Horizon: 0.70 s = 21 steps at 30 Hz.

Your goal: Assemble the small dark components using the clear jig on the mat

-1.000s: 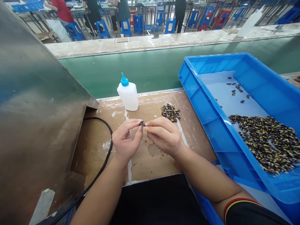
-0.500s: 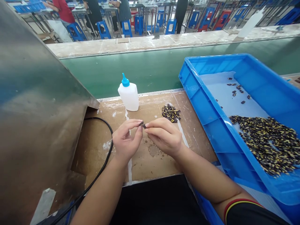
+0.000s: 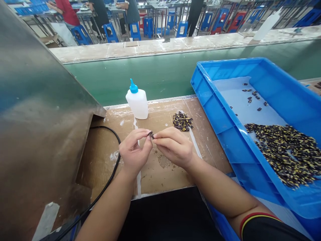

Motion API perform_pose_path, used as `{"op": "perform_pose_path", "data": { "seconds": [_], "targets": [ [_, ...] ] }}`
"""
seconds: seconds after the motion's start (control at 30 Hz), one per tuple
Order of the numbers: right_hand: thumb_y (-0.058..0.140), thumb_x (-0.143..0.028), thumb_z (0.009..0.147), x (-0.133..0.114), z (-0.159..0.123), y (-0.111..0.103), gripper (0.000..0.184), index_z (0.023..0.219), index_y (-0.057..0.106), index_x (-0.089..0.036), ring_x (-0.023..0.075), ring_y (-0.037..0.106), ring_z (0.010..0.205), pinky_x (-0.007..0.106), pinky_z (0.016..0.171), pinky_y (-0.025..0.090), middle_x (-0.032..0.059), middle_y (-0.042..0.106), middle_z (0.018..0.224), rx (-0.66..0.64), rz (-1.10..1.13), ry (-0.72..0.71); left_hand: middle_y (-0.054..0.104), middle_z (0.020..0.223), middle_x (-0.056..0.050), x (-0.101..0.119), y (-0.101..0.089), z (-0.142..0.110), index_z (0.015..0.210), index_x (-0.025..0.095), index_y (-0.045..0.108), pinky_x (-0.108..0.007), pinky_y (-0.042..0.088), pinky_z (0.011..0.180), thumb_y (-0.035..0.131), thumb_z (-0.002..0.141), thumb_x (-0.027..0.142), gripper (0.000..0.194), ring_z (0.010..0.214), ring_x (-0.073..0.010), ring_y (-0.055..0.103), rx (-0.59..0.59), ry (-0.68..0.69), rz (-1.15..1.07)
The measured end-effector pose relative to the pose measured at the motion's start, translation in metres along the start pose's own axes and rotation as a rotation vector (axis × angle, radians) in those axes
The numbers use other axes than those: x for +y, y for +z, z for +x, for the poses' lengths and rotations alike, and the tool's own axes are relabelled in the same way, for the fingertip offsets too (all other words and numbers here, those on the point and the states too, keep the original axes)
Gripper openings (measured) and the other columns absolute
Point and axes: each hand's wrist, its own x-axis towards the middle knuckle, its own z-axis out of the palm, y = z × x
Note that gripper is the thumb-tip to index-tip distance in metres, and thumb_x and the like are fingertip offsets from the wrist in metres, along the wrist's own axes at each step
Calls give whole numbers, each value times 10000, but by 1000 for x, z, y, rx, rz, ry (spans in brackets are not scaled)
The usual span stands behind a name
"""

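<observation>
Grip: L hand (image 3: pixel 132 149) clenched in a tight pinch, thumb & index closed on a tiny dark part (image 3: pixel 150 135); R hand (image 3: pixel 174 147) also pinching, fingertips on its other side. Both hands grasping it, knuckles nearly touching.

Part: held in the air b/w both hands, above the table. Too small to make out its exact form.

Table: flat, brown cardboard-covered table (image 3: pixel 160 187), scuffed, w/ strips of white tape.

Nearby: small heap of black-and-yellow pieces (image 3: pixel 182 121) just past R hand; white plastic squeeze bottle w/ blue nozzle cap (image 3: pixel 137 103) beyond the hands; thin black cable (image 3: pixel 116 165) curving by L wrist.

Crate: shallow bright-blue plastic crate (image 3: pixel 227 130) to the right, w/ large black-and-yellow heap (image 3: pixel 283 154) at its near end, a few loose bits farther up.

Risk: pinch slips on so small a part, it drops & gets lost among the heap or on the table. Likely cause: uneven pressure b/w hands.

Risk: R forearm close to crate rim; a wide move could bump it. L wrist could snag cable.
</observation>
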Motion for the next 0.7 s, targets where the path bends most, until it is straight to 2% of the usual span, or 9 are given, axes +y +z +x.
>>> {"op": "perform_pose_path", "data": {
  "seconds": [0.17, 0.37, 0.43, 0.7],
  "targets": [
    [708, -106, 1004, 0, 0, 0, 157, 1091, 721, -236, 181, 760, 897, 348, 783, 666, 57, 792, 1024, 33, 10, 70, 792, 1069, -73, 0, -2, 1, 1067, 213, 777, -368, 642, 903, 734, 935, 111, 173, 967, -197, 763, -37, 8, 2],
    [747, -204, 995, -1, -2, -1, 111, 1105, 752, -220, 151, 752, 792, 323, 779, 665, 23, 796, 944, 71, 113, 421, 789, 1083, -83, -2, -5, 0, 1102, 219, 784, -392, 636, 906, 684, 970, 151, 179, 991, -219, 758, -108, 6, 26],
    [755, -218, 989, -1, -3, -1, 144, 1132, 765, -211, 147, 755, 795, 314, 789, 666, 23, 803, 959, 78, 145, 495, 788, 1064, -81, -3, -5, 0, 1082, 217, 782, -383, 634, 892, 681, 972, 160, 160, 972, -217, 759, -118, 7, 31],
    [741, -174, 987, -1, 0, -2, 160, 1142, 769, -204, 139, 747, 809, 306, 798, 644, 20, 803, 962, 51, 160, 462, 774, 996, -68, -2, -4, -1, 980, 203, 755, -350, 616, 862, 692, 954, 134, 97, 913, -196, 743, -145, 12, 47]
  ]
}}
